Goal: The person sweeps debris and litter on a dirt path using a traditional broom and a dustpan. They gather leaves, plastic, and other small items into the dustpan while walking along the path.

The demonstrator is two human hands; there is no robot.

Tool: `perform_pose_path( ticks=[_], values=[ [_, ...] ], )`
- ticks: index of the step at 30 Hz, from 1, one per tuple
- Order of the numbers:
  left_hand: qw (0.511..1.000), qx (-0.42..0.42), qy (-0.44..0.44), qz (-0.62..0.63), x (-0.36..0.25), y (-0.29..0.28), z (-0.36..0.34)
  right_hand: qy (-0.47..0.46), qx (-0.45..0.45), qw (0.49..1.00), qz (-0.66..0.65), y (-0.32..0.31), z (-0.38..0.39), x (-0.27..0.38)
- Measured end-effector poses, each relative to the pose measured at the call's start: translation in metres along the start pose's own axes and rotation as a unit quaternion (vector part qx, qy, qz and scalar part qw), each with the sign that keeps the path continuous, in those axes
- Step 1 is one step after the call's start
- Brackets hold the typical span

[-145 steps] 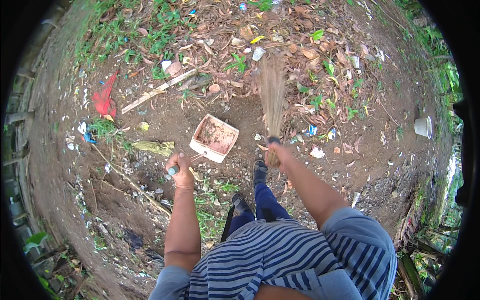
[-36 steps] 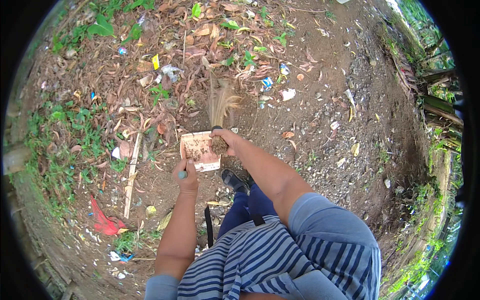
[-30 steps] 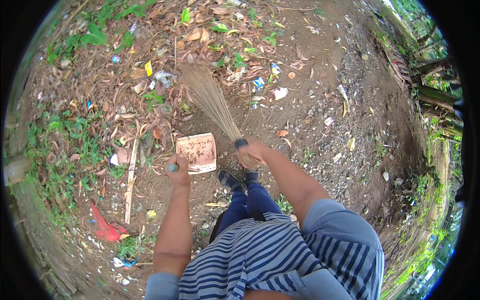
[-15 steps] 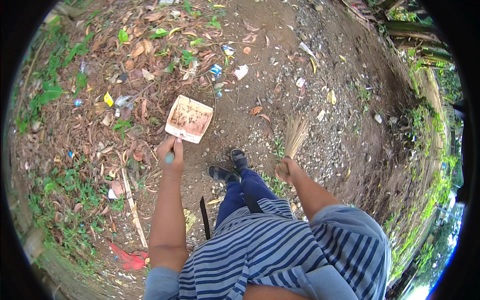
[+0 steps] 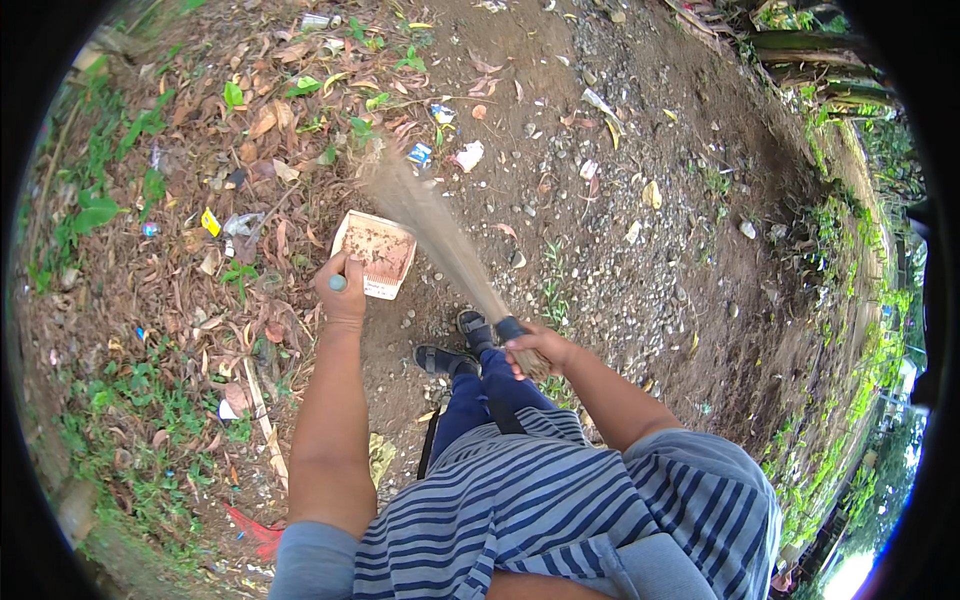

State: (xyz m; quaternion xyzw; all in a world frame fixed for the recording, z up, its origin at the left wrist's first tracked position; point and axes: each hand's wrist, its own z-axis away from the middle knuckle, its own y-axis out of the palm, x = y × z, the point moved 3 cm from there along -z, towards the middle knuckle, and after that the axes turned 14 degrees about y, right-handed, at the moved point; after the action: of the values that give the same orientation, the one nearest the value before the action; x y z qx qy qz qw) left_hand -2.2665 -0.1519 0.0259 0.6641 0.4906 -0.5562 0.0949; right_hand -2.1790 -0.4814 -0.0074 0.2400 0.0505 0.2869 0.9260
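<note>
My left hand (image 5: 340,285) is closed round the handle of a pale pink dustpan (image 5: 385,250), whose tray is smeared with dirt. At the centre, my right hand (image 5: 540,350) grips a stick broom (image 5: 455,255) near its dark-bound end. The bristles stretch up and left, past the dustpan's far right corner, and their tips are smeared by motion. Just right of those tips lie a blue-and-white wrapper (image 5: 419,154) and a crumpled whitish scrap (image 5: 469,156). Whether the bristles touch the ground cannot be made out.
Dry leaves (image 5: 270,118) and green plants cover the left side, with a yellow wrapper (image 5: 210,221) and a clear plastic piece (image 5: 243,224) among them. Gravel (image 5: 620,270) spreads to the right. A pale stick (image 5: 262,410) and red netting (image 5: 255,530) lie at lower left.
My right hand has swung the broom from the right across to the left, toward the wrappers beyond the dustpan. The dustpan has tilted and sits slightly lower in view.
</note>
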Motion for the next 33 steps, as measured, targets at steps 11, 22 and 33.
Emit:
perform_pose_path(
  ticks=[11,22,33],
  values=[
    [1.0,-0.016,0.008,0.022,0.006,0.003,0.004,0.094,-0.021,0.983,-0.155,0.023,-0.117,0.043],
    [0.999,-0.03,0.03,-0.01,0.003,-0.011,0.002,-0.065,-0.11,0.989,-0.074,-0.064,0.011,0.003],
    [0.997,-0.062,-0.011,0.049,0.019,0.007,0.009,0.056,-0.032,0.993,-0.102,-0.021,-0.135,0.112]
  ],
)
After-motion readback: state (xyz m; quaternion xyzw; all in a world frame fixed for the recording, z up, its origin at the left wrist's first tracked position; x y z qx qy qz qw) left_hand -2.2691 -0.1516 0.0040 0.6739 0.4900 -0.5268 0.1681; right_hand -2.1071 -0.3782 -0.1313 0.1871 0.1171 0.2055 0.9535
